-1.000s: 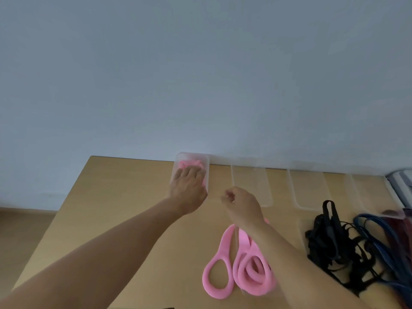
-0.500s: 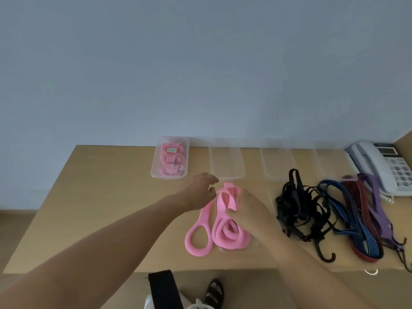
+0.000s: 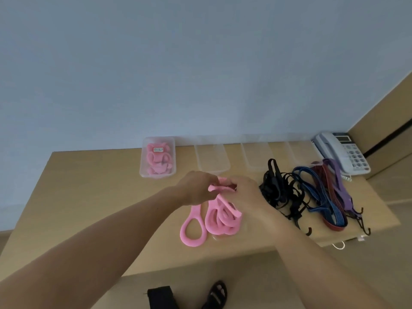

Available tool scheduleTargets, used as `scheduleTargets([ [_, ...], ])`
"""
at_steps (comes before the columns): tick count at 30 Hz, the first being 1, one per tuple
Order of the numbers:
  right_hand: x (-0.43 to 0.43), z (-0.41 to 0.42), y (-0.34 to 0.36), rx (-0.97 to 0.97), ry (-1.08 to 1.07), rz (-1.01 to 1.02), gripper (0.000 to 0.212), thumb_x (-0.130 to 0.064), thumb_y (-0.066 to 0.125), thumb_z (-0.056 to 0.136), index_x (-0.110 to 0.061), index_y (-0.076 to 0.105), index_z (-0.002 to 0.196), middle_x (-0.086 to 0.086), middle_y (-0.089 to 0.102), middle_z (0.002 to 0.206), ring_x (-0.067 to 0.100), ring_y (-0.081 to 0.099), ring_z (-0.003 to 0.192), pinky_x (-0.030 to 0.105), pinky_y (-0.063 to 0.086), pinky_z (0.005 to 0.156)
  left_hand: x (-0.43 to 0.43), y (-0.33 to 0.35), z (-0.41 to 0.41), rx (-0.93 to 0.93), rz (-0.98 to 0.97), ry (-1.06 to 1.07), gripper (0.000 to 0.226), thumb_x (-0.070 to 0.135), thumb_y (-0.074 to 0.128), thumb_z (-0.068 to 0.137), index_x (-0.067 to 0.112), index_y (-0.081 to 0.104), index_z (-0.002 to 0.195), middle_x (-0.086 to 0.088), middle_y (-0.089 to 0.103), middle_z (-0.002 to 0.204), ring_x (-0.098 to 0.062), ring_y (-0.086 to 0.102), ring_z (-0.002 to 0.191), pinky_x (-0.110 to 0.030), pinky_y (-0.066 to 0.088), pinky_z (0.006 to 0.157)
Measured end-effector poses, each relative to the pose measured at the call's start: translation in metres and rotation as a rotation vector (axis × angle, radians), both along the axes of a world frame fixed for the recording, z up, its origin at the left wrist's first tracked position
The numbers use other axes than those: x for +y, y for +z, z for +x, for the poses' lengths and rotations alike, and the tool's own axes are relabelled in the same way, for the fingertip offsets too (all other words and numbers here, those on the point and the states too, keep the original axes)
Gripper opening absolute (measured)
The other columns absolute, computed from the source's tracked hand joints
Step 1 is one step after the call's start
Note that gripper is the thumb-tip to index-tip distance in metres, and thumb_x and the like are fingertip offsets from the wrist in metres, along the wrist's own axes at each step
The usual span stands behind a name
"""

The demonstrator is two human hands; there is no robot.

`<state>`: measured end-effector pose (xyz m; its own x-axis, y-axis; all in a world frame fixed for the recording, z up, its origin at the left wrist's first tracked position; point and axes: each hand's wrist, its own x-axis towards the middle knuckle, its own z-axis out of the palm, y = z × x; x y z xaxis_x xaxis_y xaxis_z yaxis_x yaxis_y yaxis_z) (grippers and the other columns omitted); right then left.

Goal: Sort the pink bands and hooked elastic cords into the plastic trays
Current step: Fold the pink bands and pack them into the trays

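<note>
Left hand (image 3: 196, 190) has joined right hand (image 3: 245, 194) on pink band (image 3: 214, 188)

Entry: person, head-cam view; 2 arms + 1 foot recorded.

- L forearm (image 3: 100, 241), lower left to centre of frame: bare along all visible length, up to L hand (image 3: 196, 189).
- R forearm (image 3: 312, 253), lower right to centre: bare likewise, up to R hand (image 3: 247, 192).
- Both hands: bare.
- Foot, bottom centre of frame: black strapped sandal (image 3: 215, 294) worn, bare foot shown btwn straps.
- Black shape (image 3: 160, 297), just left of sandal at bottom edge: can't be told whether a worn item.
</note>
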<state>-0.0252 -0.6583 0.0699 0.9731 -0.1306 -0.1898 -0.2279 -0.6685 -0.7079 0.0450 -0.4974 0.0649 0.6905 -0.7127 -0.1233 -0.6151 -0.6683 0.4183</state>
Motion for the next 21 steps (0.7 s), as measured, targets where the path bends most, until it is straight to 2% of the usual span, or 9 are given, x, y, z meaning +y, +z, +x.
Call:
scheduleTargets([
  [2, -0.007, 0.001, 0.012, -0.066, -0.076, 0.082, 0.015, -0.035, 0.08, 0.076, -0.035, 0.069, 0.086, -0.014, 0.069, 0.082, 0.0, 0.065, 0.076, 0.02, 0.053, 0.07, 0.003, 0.012, 0.002, 0.08, -0.039, 0.069, 0.027, 0.039, 0.054, 0.096, 0.019, 0.066, 0.111, -0.001, 0.069, 0.105, -0.022, 0.061, 0.094, -0.031, 0.047, 0.074],
  [5, -0.022, 0.005, 0.029, -0.134, -0.161, 0.191, 0.012, -0.027, 0.079, 0.079, -0.033, 0.069, 0.084, -0.011, 0.072, 0.086, 0.001, 0.067, 0.075, 0.018, 0.054, 0.066, 0.005, 0.032, 0.007, 0.292, -0.267, 0.238, 0.017, 0.029, 0.059, 0.096, 0.013, 0.064, 0.093, -0.005, 0.07, 0.09, -0.025, 0.064, 0.079, -0.03, 0.05, 0.066],
  [8, -0.035, 0.012, 0.044, -0.172, -0.214, 0.31, 0.007, -0.018, 0.072, 0.087, -0.025, 0.07, 0.09, -0.004, 0.073, 0.093, -0.003, 0.066, 0.068, 0.014, 0.05, 0.058, 0.002, 0.05, 0.011, 0.573, -0.531, 0.384, 0.008, 0.015, 0.059, 0.095, 0.007, 0.058, 0.092, -0.015, 0.075, 0.081, -0.032, 0.073, 0.078, -0.042, 0.056, 0.077],
  [10, -0.041, 0.017, 0.053, -0.213, -0.18, 0.319, 0.01, -0.015, 0.067, 0.091, -0.025, 0.068, 0.092, -0.001, 0.073, 0.094, 0.005, 0.067, 0.074, 0.018, 0.051, 0.058, -0.003, 0.057, 0.01, 0.683, -0.578, 0.422, 0.005, 0.012, 0.058, 0.095, 0.008, 0.055, 0.097, -0.019, 0.075, 0.081, -0.035, 0.073, 0.079, -0.044, 0.057, 0.081],
  [12, -0.046, 0.022, 0.066, -0.309, -0.13, 0.251, 0.013, -0.016, 0.065, 0.093, -0.029, 0.067, 0.09, -0.011, 0.07, 0.089, 0.002, 0.064, 0.076, 0.012, 0.048, 0.064, -0.01, 0.062, 0.008, 0.655, -0.475, 0.405, 0.008, 0.021, 0.06, 0.093, 0.013, 0.06, 0.094, -0.015, 0.075, 0.083, -0.029, 0.073, 0.078, -0.038, 0.057, 0.076],
  [15, -0.049, 0.028, 0.084, -0.36, 0.003, 0.215, 0.015, -0.022, 0.063, 0.094, -0.035, 0.068, 0.09, -0.023, 0.067, 0.089, -0.007, 0.06, 0.082, 0.007, 0.045, 0.071, -0.025, 0.077, 0.002, 0.537, -0.363, 0.388, 0.027, 0.04, 0.059, 0.092, 0.019, 0.069, 0.078, 0.0, 0.07, 0.077, -0.014, 0.063, 0.068, -0.029, 0.051, 0.064],
  [18, -0.053, 0.033, 0.098, -0.397, 0.074, 0.251, 0.017, -0.023, 0.064, 0.094, -0.038, 0.069, 0.087, -0.027, 0.069, 0.088, -0.011, 0.06, 0.086, 0.005, 0.044, 0.072, -0.035, 0.09, -0.004, 0.482, -0.523, 0.46, 0.023, 0.033, 0.058, 0.094, 0.013, 0.068, 0.087, -0.003, 0.07, 0.074, -0.016, 0.062, 0.063, -0.033, 0.053, 0.064],
  [21, -0.059, 0.033, 0.106, -0.436, 0.104, 0.307, 0.017, -0.026, 0.066, 0.092, -0.041, 0.068, 0.083, -0.033, 0.068, 0.086, -0.009, 0.062, 0.082, 0.005, 0.044, 0.07, -0.039, 0.099, -0.014, 0.55, -0.691, 0.487, 0.015, 0.022, 0.053, 0.099, 0.014, 0.063, 0.108, -0.009, 0.074, 0.077, -0.022, 0.068, 0.065, -0.031, 0.054, 0.057],
])
